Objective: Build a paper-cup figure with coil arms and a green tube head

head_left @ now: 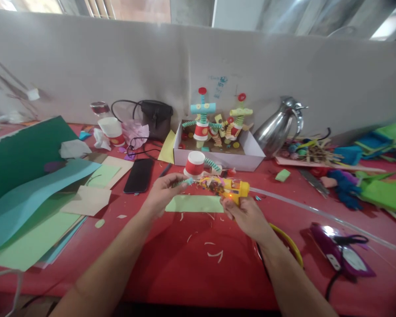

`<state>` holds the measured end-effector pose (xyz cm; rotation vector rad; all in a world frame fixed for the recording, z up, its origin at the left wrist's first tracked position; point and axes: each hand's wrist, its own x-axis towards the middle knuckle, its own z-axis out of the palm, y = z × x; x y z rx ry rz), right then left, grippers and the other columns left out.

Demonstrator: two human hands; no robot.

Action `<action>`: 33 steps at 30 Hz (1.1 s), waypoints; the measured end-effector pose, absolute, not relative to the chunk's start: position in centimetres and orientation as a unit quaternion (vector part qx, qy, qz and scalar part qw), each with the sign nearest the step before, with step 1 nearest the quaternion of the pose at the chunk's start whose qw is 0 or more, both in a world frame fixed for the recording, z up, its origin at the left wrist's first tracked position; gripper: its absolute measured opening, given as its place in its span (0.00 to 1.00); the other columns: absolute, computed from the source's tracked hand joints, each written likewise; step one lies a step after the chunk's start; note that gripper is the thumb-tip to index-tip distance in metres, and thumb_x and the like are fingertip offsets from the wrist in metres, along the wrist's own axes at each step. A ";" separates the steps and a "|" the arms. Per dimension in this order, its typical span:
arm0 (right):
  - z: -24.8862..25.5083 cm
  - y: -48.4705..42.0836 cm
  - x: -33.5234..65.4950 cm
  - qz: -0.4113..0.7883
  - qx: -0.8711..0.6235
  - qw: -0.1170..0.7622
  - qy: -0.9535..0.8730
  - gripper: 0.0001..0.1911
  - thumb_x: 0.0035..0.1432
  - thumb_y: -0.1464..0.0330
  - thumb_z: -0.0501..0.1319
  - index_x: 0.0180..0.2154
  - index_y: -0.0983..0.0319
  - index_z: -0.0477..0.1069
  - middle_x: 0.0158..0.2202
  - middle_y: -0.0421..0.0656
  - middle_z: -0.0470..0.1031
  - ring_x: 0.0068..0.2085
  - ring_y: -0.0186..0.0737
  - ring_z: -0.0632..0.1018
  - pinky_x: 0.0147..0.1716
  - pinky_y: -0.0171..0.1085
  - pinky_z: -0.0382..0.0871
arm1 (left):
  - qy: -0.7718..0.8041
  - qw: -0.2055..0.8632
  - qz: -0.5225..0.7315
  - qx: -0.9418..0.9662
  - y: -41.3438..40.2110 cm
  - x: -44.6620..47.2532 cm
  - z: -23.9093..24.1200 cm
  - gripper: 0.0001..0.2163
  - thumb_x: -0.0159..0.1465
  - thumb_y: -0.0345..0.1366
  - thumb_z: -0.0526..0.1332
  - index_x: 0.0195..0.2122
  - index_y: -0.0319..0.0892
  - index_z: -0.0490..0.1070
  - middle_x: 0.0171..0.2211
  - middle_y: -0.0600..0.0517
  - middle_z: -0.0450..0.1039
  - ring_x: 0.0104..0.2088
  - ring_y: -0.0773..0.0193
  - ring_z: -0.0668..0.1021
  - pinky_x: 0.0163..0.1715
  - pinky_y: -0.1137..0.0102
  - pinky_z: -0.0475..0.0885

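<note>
My right hand is closed round the grip of a yellow hot glue gun, whose nozzle points left. A long clear glue stick trails out of its back to the right. My left hand pinches a small green coiled paper spring and holds it at the gun's tip. Just behind stands a red and white paper cup figure with a spring arm. A light green paper strip lies on the red table under my hands.
A white box holds two finished cup robots. A black phone, a black bag, a steel jug, a purple glue gun, coloured paper sheets on the left and foam scraps on the right surround the work.
</note>
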<state>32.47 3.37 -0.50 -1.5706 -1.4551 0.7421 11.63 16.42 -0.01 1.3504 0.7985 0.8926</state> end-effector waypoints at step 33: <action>0.4 3.3 32.2 0.255 -0.658 0.387 -0.593 0.31 0.63 0.45 0.49 0.17 0.58 0.58 0.14 0.37 0.61 0.19 0.33 0.64 0.21 0.34 0.55 | 0.360 0.627 0.388 0.572 16.4 11.7 0.1 0.12 0.49 0.38 0.72 0.34 0.41 0.79 0.33 0.51 0.76 0.34 0.64 0.74 0.36 0.70 0.67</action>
